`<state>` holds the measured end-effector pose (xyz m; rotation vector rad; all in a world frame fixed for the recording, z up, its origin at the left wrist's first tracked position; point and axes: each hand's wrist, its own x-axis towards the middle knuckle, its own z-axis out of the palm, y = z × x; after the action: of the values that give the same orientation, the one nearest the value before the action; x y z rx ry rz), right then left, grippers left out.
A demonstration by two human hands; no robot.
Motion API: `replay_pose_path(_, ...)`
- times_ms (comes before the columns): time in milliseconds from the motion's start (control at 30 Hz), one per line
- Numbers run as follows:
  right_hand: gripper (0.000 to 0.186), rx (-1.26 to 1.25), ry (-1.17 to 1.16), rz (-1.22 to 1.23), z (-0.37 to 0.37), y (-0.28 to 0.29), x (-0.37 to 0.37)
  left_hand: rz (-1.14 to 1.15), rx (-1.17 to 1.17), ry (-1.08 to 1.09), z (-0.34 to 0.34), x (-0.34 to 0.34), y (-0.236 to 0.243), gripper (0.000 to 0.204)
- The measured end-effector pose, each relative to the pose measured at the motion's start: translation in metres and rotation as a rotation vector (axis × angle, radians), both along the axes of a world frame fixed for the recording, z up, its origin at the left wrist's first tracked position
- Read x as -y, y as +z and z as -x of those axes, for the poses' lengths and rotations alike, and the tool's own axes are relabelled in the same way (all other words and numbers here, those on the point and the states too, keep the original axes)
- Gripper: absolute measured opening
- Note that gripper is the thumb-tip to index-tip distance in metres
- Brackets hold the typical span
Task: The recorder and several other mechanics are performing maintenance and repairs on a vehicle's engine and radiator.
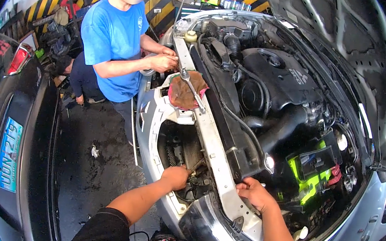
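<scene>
The left hand [174,176] is curled into a fist down in the dark cavity behind the car's front end, its fingers hidden, so I cannot tell what, if anything, it grips. The right hand [253,193] lies narrow with fingers bent over the edge of the silver metal radiator support [214,142], a long, flat, scuffed beam that runs across the front of the open engine bay. Further along that beam a crumpled reddish-brown rag [182,93] carries a slim chrome ratchet [193,88], near a co-worker's 2 hands [164,60] in a blue shirt. Behind sit a ribbed black plastic engine cover [283,78] and a battery in bright green casing [313,174]. The concrete floor [99,152] is dark and oil-stained; a black car [15,138] is parked at the left.
</scene>
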<state>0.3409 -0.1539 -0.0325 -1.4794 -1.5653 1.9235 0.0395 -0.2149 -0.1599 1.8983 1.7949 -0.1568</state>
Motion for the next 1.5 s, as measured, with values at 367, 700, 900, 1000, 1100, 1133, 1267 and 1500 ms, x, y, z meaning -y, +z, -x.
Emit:
replay_pose_path(367,0.01,0.091,-0.03,-0.048,-0.008,0.006,-0.006,-0.039,0.017,-0.015,-0.001,0.004,0.003,0.046)
replay_pose_path(700,0.044,-0.162,-0.019,0.142,-0.012,-0.006,-0.002,0.012,-0.004,-0.046,0.001,-0.002,-0.001,0.056)
replay_pose_path(900,0.023,0.102,0.068,-0.03,0.002,0.009,-0.004,-0.091,0.05,0.015,-0.002,0.004,0.007,0.035)
replay_pose_path(1000,0.013,0.25,0.114,-0.067,0.013,0.02,-0.003,-0.056,0.05,0.033,-0.001,0.004,0.008,0.037)
replay_pose_path(1100,0.015,0.178,0.124,-0.067,0.006,0.015,-0.007,0.039,0.032,0.002,0.003,0.0,0.002,0.059)
replay_pose_path(1133,0.016,0.156,0.042,-0.048,0.001,0.01,-0.009,0.039,0.039,0.002,0.002,-0.001,0.004,0.059)
replay_pose_path(1267,0.022,0.073,0.042,-0.032,-0.009,0.005,-0.007,-0.007,0.09,0.045,0.001,0.002,0.014,0.04)
replay_pose_path(1500,0.04,-0.012,0.001,0.091,-0.005,0.001,-0.003,-0.001,0.084,0.031,0.004,0.001,0.026,0.044)
